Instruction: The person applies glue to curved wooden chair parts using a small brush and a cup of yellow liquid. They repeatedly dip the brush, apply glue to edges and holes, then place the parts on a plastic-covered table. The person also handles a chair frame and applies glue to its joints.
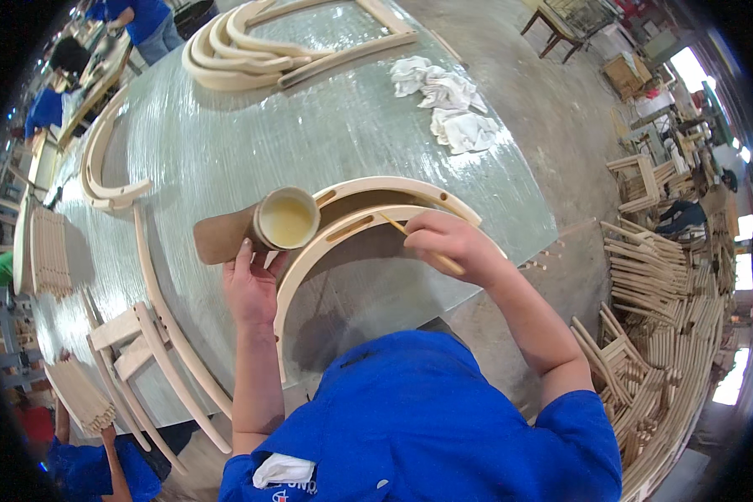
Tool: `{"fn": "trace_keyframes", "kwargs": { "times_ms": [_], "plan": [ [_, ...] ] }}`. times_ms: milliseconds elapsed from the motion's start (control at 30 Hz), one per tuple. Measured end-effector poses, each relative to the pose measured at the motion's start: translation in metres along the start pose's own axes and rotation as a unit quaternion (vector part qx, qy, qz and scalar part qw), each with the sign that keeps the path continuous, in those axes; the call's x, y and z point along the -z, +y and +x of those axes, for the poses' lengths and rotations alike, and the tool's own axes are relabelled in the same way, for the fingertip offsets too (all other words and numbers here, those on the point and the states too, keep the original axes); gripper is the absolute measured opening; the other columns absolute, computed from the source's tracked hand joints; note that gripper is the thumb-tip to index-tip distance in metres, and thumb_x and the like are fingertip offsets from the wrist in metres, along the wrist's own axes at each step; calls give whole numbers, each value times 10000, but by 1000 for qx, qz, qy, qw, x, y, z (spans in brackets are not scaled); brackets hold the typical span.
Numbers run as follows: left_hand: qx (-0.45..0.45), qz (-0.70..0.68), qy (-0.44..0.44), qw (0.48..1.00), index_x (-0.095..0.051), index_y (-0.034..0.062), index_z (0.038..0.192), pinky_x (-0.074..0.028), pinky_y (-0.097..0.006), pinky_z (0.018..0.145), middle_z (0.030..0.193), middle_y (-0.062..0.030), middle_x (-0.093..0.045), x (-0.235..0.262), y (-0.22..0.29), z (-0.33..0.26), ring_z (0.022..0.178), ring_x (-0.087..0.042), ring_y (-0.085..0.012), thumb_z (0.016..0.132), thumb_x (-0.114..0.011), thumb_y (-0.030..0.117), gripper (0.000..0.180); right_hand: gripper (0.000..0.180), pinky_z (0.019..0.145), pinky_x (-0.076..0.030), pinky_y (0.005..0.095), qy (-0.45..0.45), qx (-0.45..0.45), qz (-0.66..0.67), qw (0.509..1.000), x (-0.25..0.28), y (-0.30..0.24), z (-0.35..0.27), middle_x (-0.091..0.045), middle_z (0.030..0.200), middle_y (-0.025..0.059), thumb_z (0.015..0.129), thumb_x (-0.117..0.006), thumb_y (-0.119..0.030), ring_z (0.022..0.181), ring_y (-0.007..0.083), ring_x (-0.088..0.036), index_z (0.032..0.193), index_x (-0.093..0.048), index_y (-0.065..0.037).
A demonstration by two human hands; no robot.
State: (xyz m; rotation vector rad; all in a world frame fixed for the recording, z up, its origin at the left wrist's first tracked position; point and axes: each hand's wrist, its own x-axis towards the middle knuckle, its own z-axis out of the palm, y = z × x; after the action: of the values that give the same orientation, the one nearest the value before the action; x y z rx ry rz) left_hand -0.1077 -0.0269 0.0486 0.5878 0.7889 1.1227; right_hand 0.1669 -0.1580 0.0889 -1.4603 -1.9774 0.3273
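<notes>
**Cup [259, 205] and Stick [393, 223] Were Held Above the Desk [226, 142]**

Nearest lay the wearer's blue shirt [427, 402], with a white cloth [283, 470] at the chest. Beyond it, the left hand [255, 289] was clamped on the cup, its fingers against the near side. Pale yellowish liquid [289, 222] stood in the cup, and a brown round-cornered piece [224, 237] jutted out to its left; whether the two were joined could not be told.

The right hand [452, 243] was closed on the thin yellowish stick, whose tip pointed left, close to a slot in the inner curved rail [297, 272]. Whether the tip touched the wood could not be told. The outer curved rail [376, 184] arched just beyond, at the near right part of the desk, and the cup hung by the rails' left side.

To the left lay a pale wooden frame [152, 335] and a bundle of slats [79, 393], a co-worker [100, 468] reaching to the latter. Crumpled white rags [464, 131] rested near the desk's right edge, and bent wooden pieces [222, 63] were heaped toward the far end. Wooden parts [644, 268] were piled along the right. Farthest off, a dark chair [565, 33] stood on the floor and another person [146, 21] in blue stood past the desk.
</notes>
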Motion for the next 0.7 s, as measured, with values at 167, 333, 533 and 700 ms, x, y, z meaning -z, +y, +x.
{"fn": "trace_keyframes", "kwargs": {
  "times_ms": [167, 333, 533, 700],
  "plan": [
    [11, 98, -87, 991, -414, 22, 1182, -547, -412, 784, 1104, -127, -554, -62, -39, 5, 983, -590, -239, 922, -443, 121, 279, 111, 647, -473, 313, 363, -245, 276, 855, 37, 53, -71, -587, 828, 47, 820, -578, -43, 761, 167, -569, 929, -560, -51],
    [56, 187, -131, 972, -468, 22, 1119, -564, -362, 701, 1036, -102, -573, -156, -115, 37, 909, -597, -201, 893, -513, 141, 260, 165, 652, -463, 290, 505, -330, 607, 518, 53, 122, -158, -604, 890, 32, 885, -523, -177, 757, 143, -560, 1002, -548, -63],
    [144, 253, -167, 942, -535, 47, 996, -526, -312, 594, 875, -45, -585, -259, -255, 106, 740, -595, -148, 834, -605, 140, 199, 280, 699, -449, 297, 496, -367, 678, 400, 64, 165, -205, -591, 1023, 23, 931, -429, -287, 852, 149, -561, 1142, -501, -118],
    [146, 414, -164, 883, -586, 42, 917, -525, -288, 581, 802, -69, -608, -287, -301, 144, 684, -612, -154, 828, -610, 209, 192, 307, 705, -440, 295, 456, -368, 706, 398, 67, 194, -195, -582, 1090, 25, 932, -437, -284, 899, 155, -558, 1196, -485, -135]
  ]
}}
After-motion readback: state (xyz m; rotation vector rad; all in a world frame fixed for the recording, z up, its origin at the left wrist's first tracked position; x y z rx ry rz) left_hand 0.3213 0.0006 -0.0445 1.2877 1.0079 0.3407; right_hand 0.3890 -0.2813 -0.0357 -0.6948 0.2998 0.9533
